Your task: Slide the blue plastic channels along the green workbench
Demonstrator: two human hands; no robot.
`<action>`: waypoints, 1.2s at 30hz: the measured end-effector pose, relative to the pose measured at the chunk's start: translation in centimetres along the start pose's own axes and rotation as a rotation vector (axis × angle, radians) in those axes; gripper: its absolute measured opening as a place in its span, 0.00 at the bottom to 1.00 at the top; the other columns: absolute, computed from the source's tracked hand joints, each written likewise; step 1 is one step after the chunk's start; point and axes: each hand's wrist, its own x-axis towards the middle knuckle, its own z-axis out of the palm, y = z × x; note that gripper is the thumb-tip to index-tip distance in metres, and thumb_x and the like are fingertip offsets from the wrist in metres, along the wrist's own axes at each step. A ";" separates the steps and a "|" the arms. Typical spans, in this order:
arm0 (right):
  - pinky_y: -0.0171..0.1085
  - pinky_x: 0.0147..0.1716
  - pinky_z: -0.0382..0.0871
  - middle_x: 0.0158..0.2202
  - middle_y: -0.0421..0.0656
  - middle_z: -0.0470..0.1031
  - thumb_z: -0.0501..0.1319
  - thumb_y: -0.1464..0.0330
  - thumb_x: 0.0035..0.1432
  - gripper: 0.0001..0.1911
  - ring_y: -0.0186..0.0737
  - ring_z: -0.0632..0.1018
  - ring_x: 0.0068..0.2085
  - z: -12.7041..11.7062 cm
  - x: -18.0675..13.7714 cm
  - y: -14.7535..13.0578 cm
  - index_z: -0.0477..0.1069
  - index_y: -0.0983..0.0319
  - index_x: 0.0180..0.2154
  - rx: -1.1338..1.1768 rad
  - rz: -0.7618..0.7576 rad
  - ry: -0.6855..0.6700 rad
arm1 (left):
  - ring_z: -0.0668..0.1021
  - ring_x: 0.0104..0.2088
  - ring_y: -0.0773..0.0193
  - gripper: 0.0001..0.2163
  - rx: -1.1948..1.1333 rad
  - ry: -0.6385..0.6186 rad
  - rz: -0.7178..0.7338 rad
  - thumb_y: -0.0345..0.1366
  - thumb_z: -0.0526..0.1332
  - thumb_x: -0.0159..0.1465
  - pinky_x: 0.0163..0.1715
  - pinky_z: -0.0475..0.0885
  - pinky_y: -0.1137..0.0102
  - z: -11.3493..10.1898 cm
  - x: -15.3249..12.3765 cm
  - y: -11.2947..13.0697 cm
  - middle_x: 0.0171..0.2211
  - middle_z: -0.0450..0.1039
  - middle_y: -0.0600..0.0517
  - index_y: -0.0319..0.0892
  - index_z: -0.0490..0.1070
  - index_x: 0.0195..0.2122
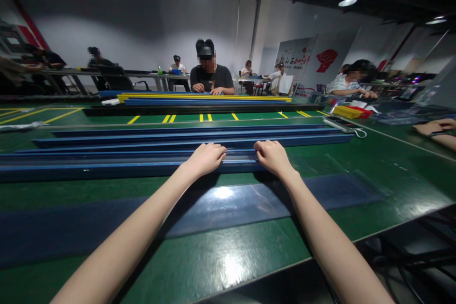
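A long blue channel strip [135, 168] lies across the green table, running out past the left edge of view. My left hand [206, 157] has its fingers curled over the strip near the middle. Close to the strip's right end, my right hand [272, 156] grips it in the same way, a short gap from the left. Between the hands, a clear inner face of the channel shows. Nearer to me, a flat see-through bluish plastic sleeve [228, 206] lies under my forearms. My fingertips are partly hidden behind the strip.
More blue strips [199, 138] lie parallel just beyond. Farther off are a black strip [213, 109] and a yellow strip [213, 98], where a co-worker [213, 76] sits. At right are a yellow tray [346, 112], a white device with a strap [337, 126] and another person's hands [432, 127].
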 end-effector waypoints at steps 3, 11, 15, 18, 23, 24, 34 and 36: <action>0.36 0.34 0.52 0.32 0.44 0.75 0.50 0.73 0.53 0.10 0.40 0.71 0.35 0.0 0.0 0.1 0.69 0.61 0.32 -0.020 0.037 0.002 | 0.73 0.40 0.58 0.15 0.048 0.002 -0.038 0.35 0.43 0.64 0.37 0.65 0.67 -0.2 -0.1 0.0 0.39 0.73 0.48 0.43 0.69 0.40; 0.35 0.36 0.53 0.33 0.43 0.75 0.49 0.73 0.54 0.11 0.39 0.71 0.37 0.1 -0.1 0.0 0.69 0.61 0.33 0.035 -0.014 -0.020 | 0.72 0.44 0.60 0.14 -0.020 0.022 0.004 0.34 0.45 0.64 0.42 0.65 0.68 0.1 0.1 0.1 0.43 0.71 0.47 0.42 0.69 0.41; 0.34 0.37 0.54 0.33 0.43 0.74 0.48 0.74 0.53 0.12 0.38 0.71 0.37 0.1 0.0 -0.1 0.69 0.62 0.34 0.090 -0.084 -0.030 | 0.71 0.46 0.61 0.13 -0.061 0.054 0.080 0.34 0.46 0.64 0.45 0.64 0.68 0.7 0.3 0.2 0.44 0.71 0.49 0.43 0.68 0.43; 0.33 0.36 0.54 0.33 0.43 0.73 0.49 0.74 0.53 0.12 0.37 0.70 0.36 0.1 0.0 -0.2 0.69 0.62 0.36 0.116 -0.122 -0.029 | 0.71 0.47 0.62 0.13 -0.073 0.059 0.110 0.34 0.46 0.64 0.45 0.64 0.69 1.0 0.4 0.2 0.44 0.71 0.50 0.43 0.67 0.45; 0.34 0.34 0.54 0.31 0.43 0.73 0.50 0.73 0.52 0.11 0.38 0.70 0.35 0.0 0.0 -0.1 0.69 0.61 0.35 0.075 -0.091 -0.007 | 0.72 0.46 0.62 0.13 -0.060 0.044 0.108 0.33 0.46 0.64 0.43 0.65 0.70 1.1 0.4 0.1 0.44 0.71 0.50 0.44 0.66 0.45; 0.34 0.34 0.53 0.31 0.43 0.74 0.50 0.73 0.52 0.11 0.38 0.71 0.35 0.0 0.0 -0.1 0.69 0.61 0.35 0.062 -0.076 -0.003 | 0.72 0.45 0.62 0.13 -0.051 0.042 0.102 0.33 0.46 0.64 0.42 0.65 0.70 1.0 0.3 0.1 0.44 0.72 0.50 0.44 0.66 0.45; 0.35 0.34 0.53 0.31 0.44 0.75 0.50 0.72 0.53 0.11 0.39 0.72 0.34 0.2 0.0 0.2 0.69 0.61 0.33 -0.021 0.064 0.023 | 0.73 0.42 0.58 0.16 0.069 0.012 -0.052 0.26 0.49 0.59 0.38 0.66 0.67 -0.1 -0.1 0.1 0.42 0.72 0.47 0.42 0.65 0.46; 0.35 0.33 0.53 0.31 0.44 0.75 0.49 0.72 0.53 0.10 0.38 0.72 0.34 0.2 0.0 0.2 0.69 0.61 0.33 -0.016 0.066 0.013 | 0.72 0.43 0.58 0.17 0.077 0.011 -0.063 0.26 0.49 0.58 0.39 0.65 0.67 0.0 -0.1 0.0 0.43 0.71 0.47 0.41 0.65 0.47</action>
